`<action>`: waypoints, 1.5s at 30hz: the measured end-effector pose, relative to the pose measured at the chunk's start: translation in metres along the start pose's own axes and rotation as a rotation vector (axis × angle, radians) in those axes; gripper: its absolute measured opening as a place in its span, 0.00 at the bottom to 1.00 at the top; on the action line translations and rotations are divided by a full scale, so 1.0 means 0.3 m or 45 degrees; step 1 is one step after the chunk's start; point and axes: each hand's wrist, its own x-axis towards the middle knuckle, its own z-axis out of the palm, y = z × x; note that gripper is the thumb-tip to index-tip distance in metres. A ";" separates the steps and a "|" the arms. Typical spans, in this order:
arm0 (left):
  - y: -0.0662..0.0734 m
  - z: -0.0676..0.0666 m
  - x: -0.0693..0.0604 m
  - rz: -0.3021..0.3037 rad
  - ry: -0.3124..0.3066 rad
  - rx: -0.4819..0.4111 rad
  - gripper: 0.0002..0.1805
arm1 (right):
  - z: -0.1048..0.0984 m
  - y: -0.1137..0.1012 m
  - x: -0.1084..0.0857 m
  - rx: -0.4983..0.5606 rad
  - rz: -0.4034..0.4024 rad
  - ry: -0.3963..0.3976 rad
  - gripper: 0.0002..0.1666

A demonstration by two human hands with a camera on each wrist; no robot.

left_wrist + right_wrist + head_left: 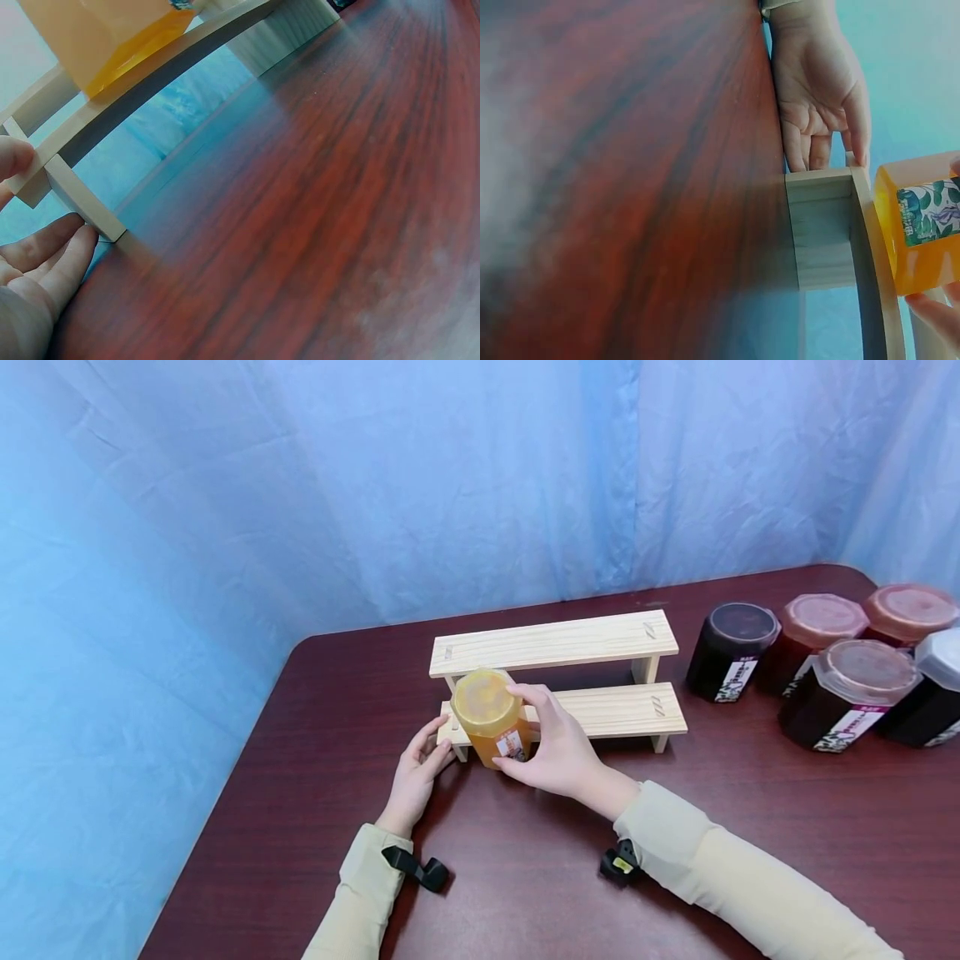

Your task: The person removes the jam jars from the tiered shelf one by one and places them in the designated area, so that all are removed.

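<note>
My right hand [558, 747] grips a jar of orange-yellow contents [487, 706], thumb and fingers around its sides. The jar has a pale lid and a printed label, and is slightly tilted in the head view. In the right wrist view the jar [922, 225] is at the board of the lower step; whether its full base rests there cannot be told. My left hand [416, 768] holds the left end of a two-step wooden rack [555, 642]. In the left wrist view, its thumb is at the board's edge and its fingers touch the rack's leg [86, 196].
Several dark jars stand right of the rack, among them a black-lidded one [731, 652] and a reddish-lidded one [847, 693]. The dark red wooden table [525, 877] carries everything. Pale blue curtains [480, 485] hang behind and to the left.
</note>
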 end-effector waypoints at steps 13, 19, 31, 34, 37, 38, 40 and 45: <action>0.005 0.006 -0.002 -0.001 -0.001 -0.042 0.25 | -0.034 0.003 -0.031 -0.044 -0.102 0.041 0.52; 0.009 0.008 0.000 0.001 -0.009 -0.033 0.25 | -0.067 0.004 -0.038 0.066 -0.048 0.052 0.51; 0.008 0.003 -0.001 0.008 0.005 -0.041 0.25 | -0.157 0.024 -0.058 0.066 0.118 0.096 0.53; 0.010 0.003 0.000 0.007 0.006 -0.035 0.25 | -0.186 0.031 -0.065 0.044 0.130 0.110 0.52; 0.010 0.003 -0.001 0.004 0.007 -0.032 0.25 | -0.216 0.036 -0.072 0.004 0.132 0.125 0.51; 0.010 0.003 -0.001 0.003 0.008 -0.031 0.25 | -0.225 0.036 -0.074 -0.019 0.131 0.131 0.51; 0.009 0.004 -0.001 0.002 0.009 -0.030 0.25 | -0.244 0.039 -0.081 -0.055 0.129 0.145 0.52; 0.003 0.004 -0.001 -0.002 0.005 -0.046 0.25 | -0.298 0.046 -0.103 -0.140 0.090 0.172 0.53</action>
